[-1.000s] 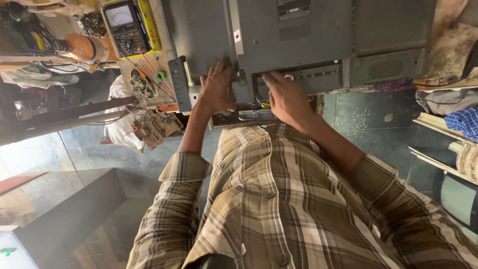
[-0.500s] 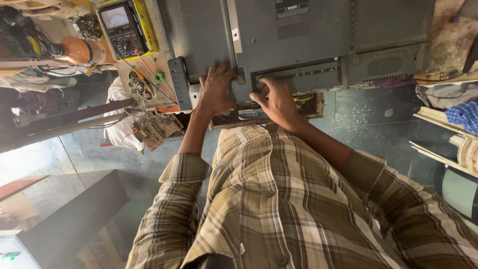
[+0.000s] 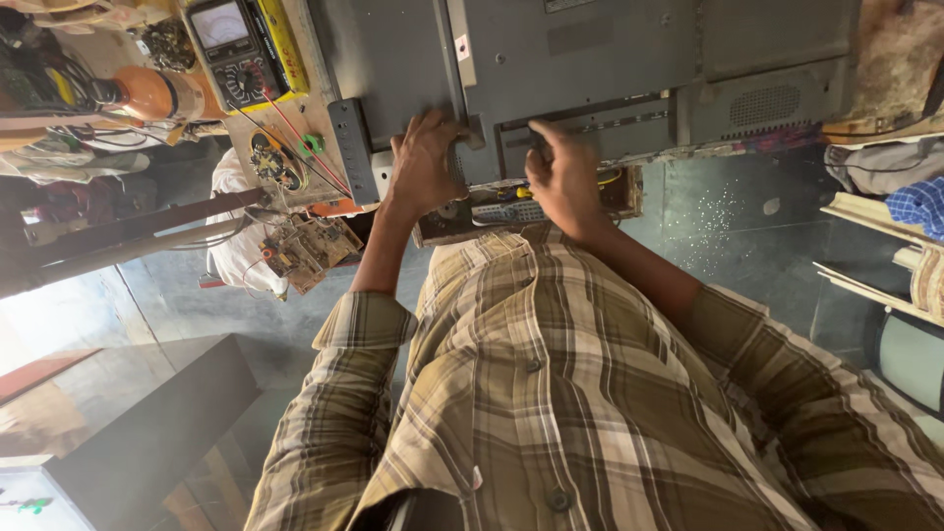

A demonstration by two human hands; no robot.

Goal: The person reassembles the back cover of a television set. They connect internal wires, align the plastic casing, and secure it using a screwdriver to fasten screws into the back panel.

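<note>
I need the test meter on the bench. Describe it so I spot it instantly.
Start at the large grey panel lying across the bench. Look just beyond its left end, to the top left: the meter lies there. Its yellow casing, pale screen and round dial with red leads set it apart.

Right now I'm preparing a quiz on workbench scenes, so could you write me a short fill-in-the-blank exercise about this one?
1. Both hands rest on the back of a large ____ panel lying on the bench.
2. The multimeter at the bench's far left has a ____ casing.
3. The left hand lies next to a dark power ____ with a row of sockets.
4. The right hand belongs to a person wearing a ____ shirt.

Missing words: grey; yellow; strip; plaid
</note>
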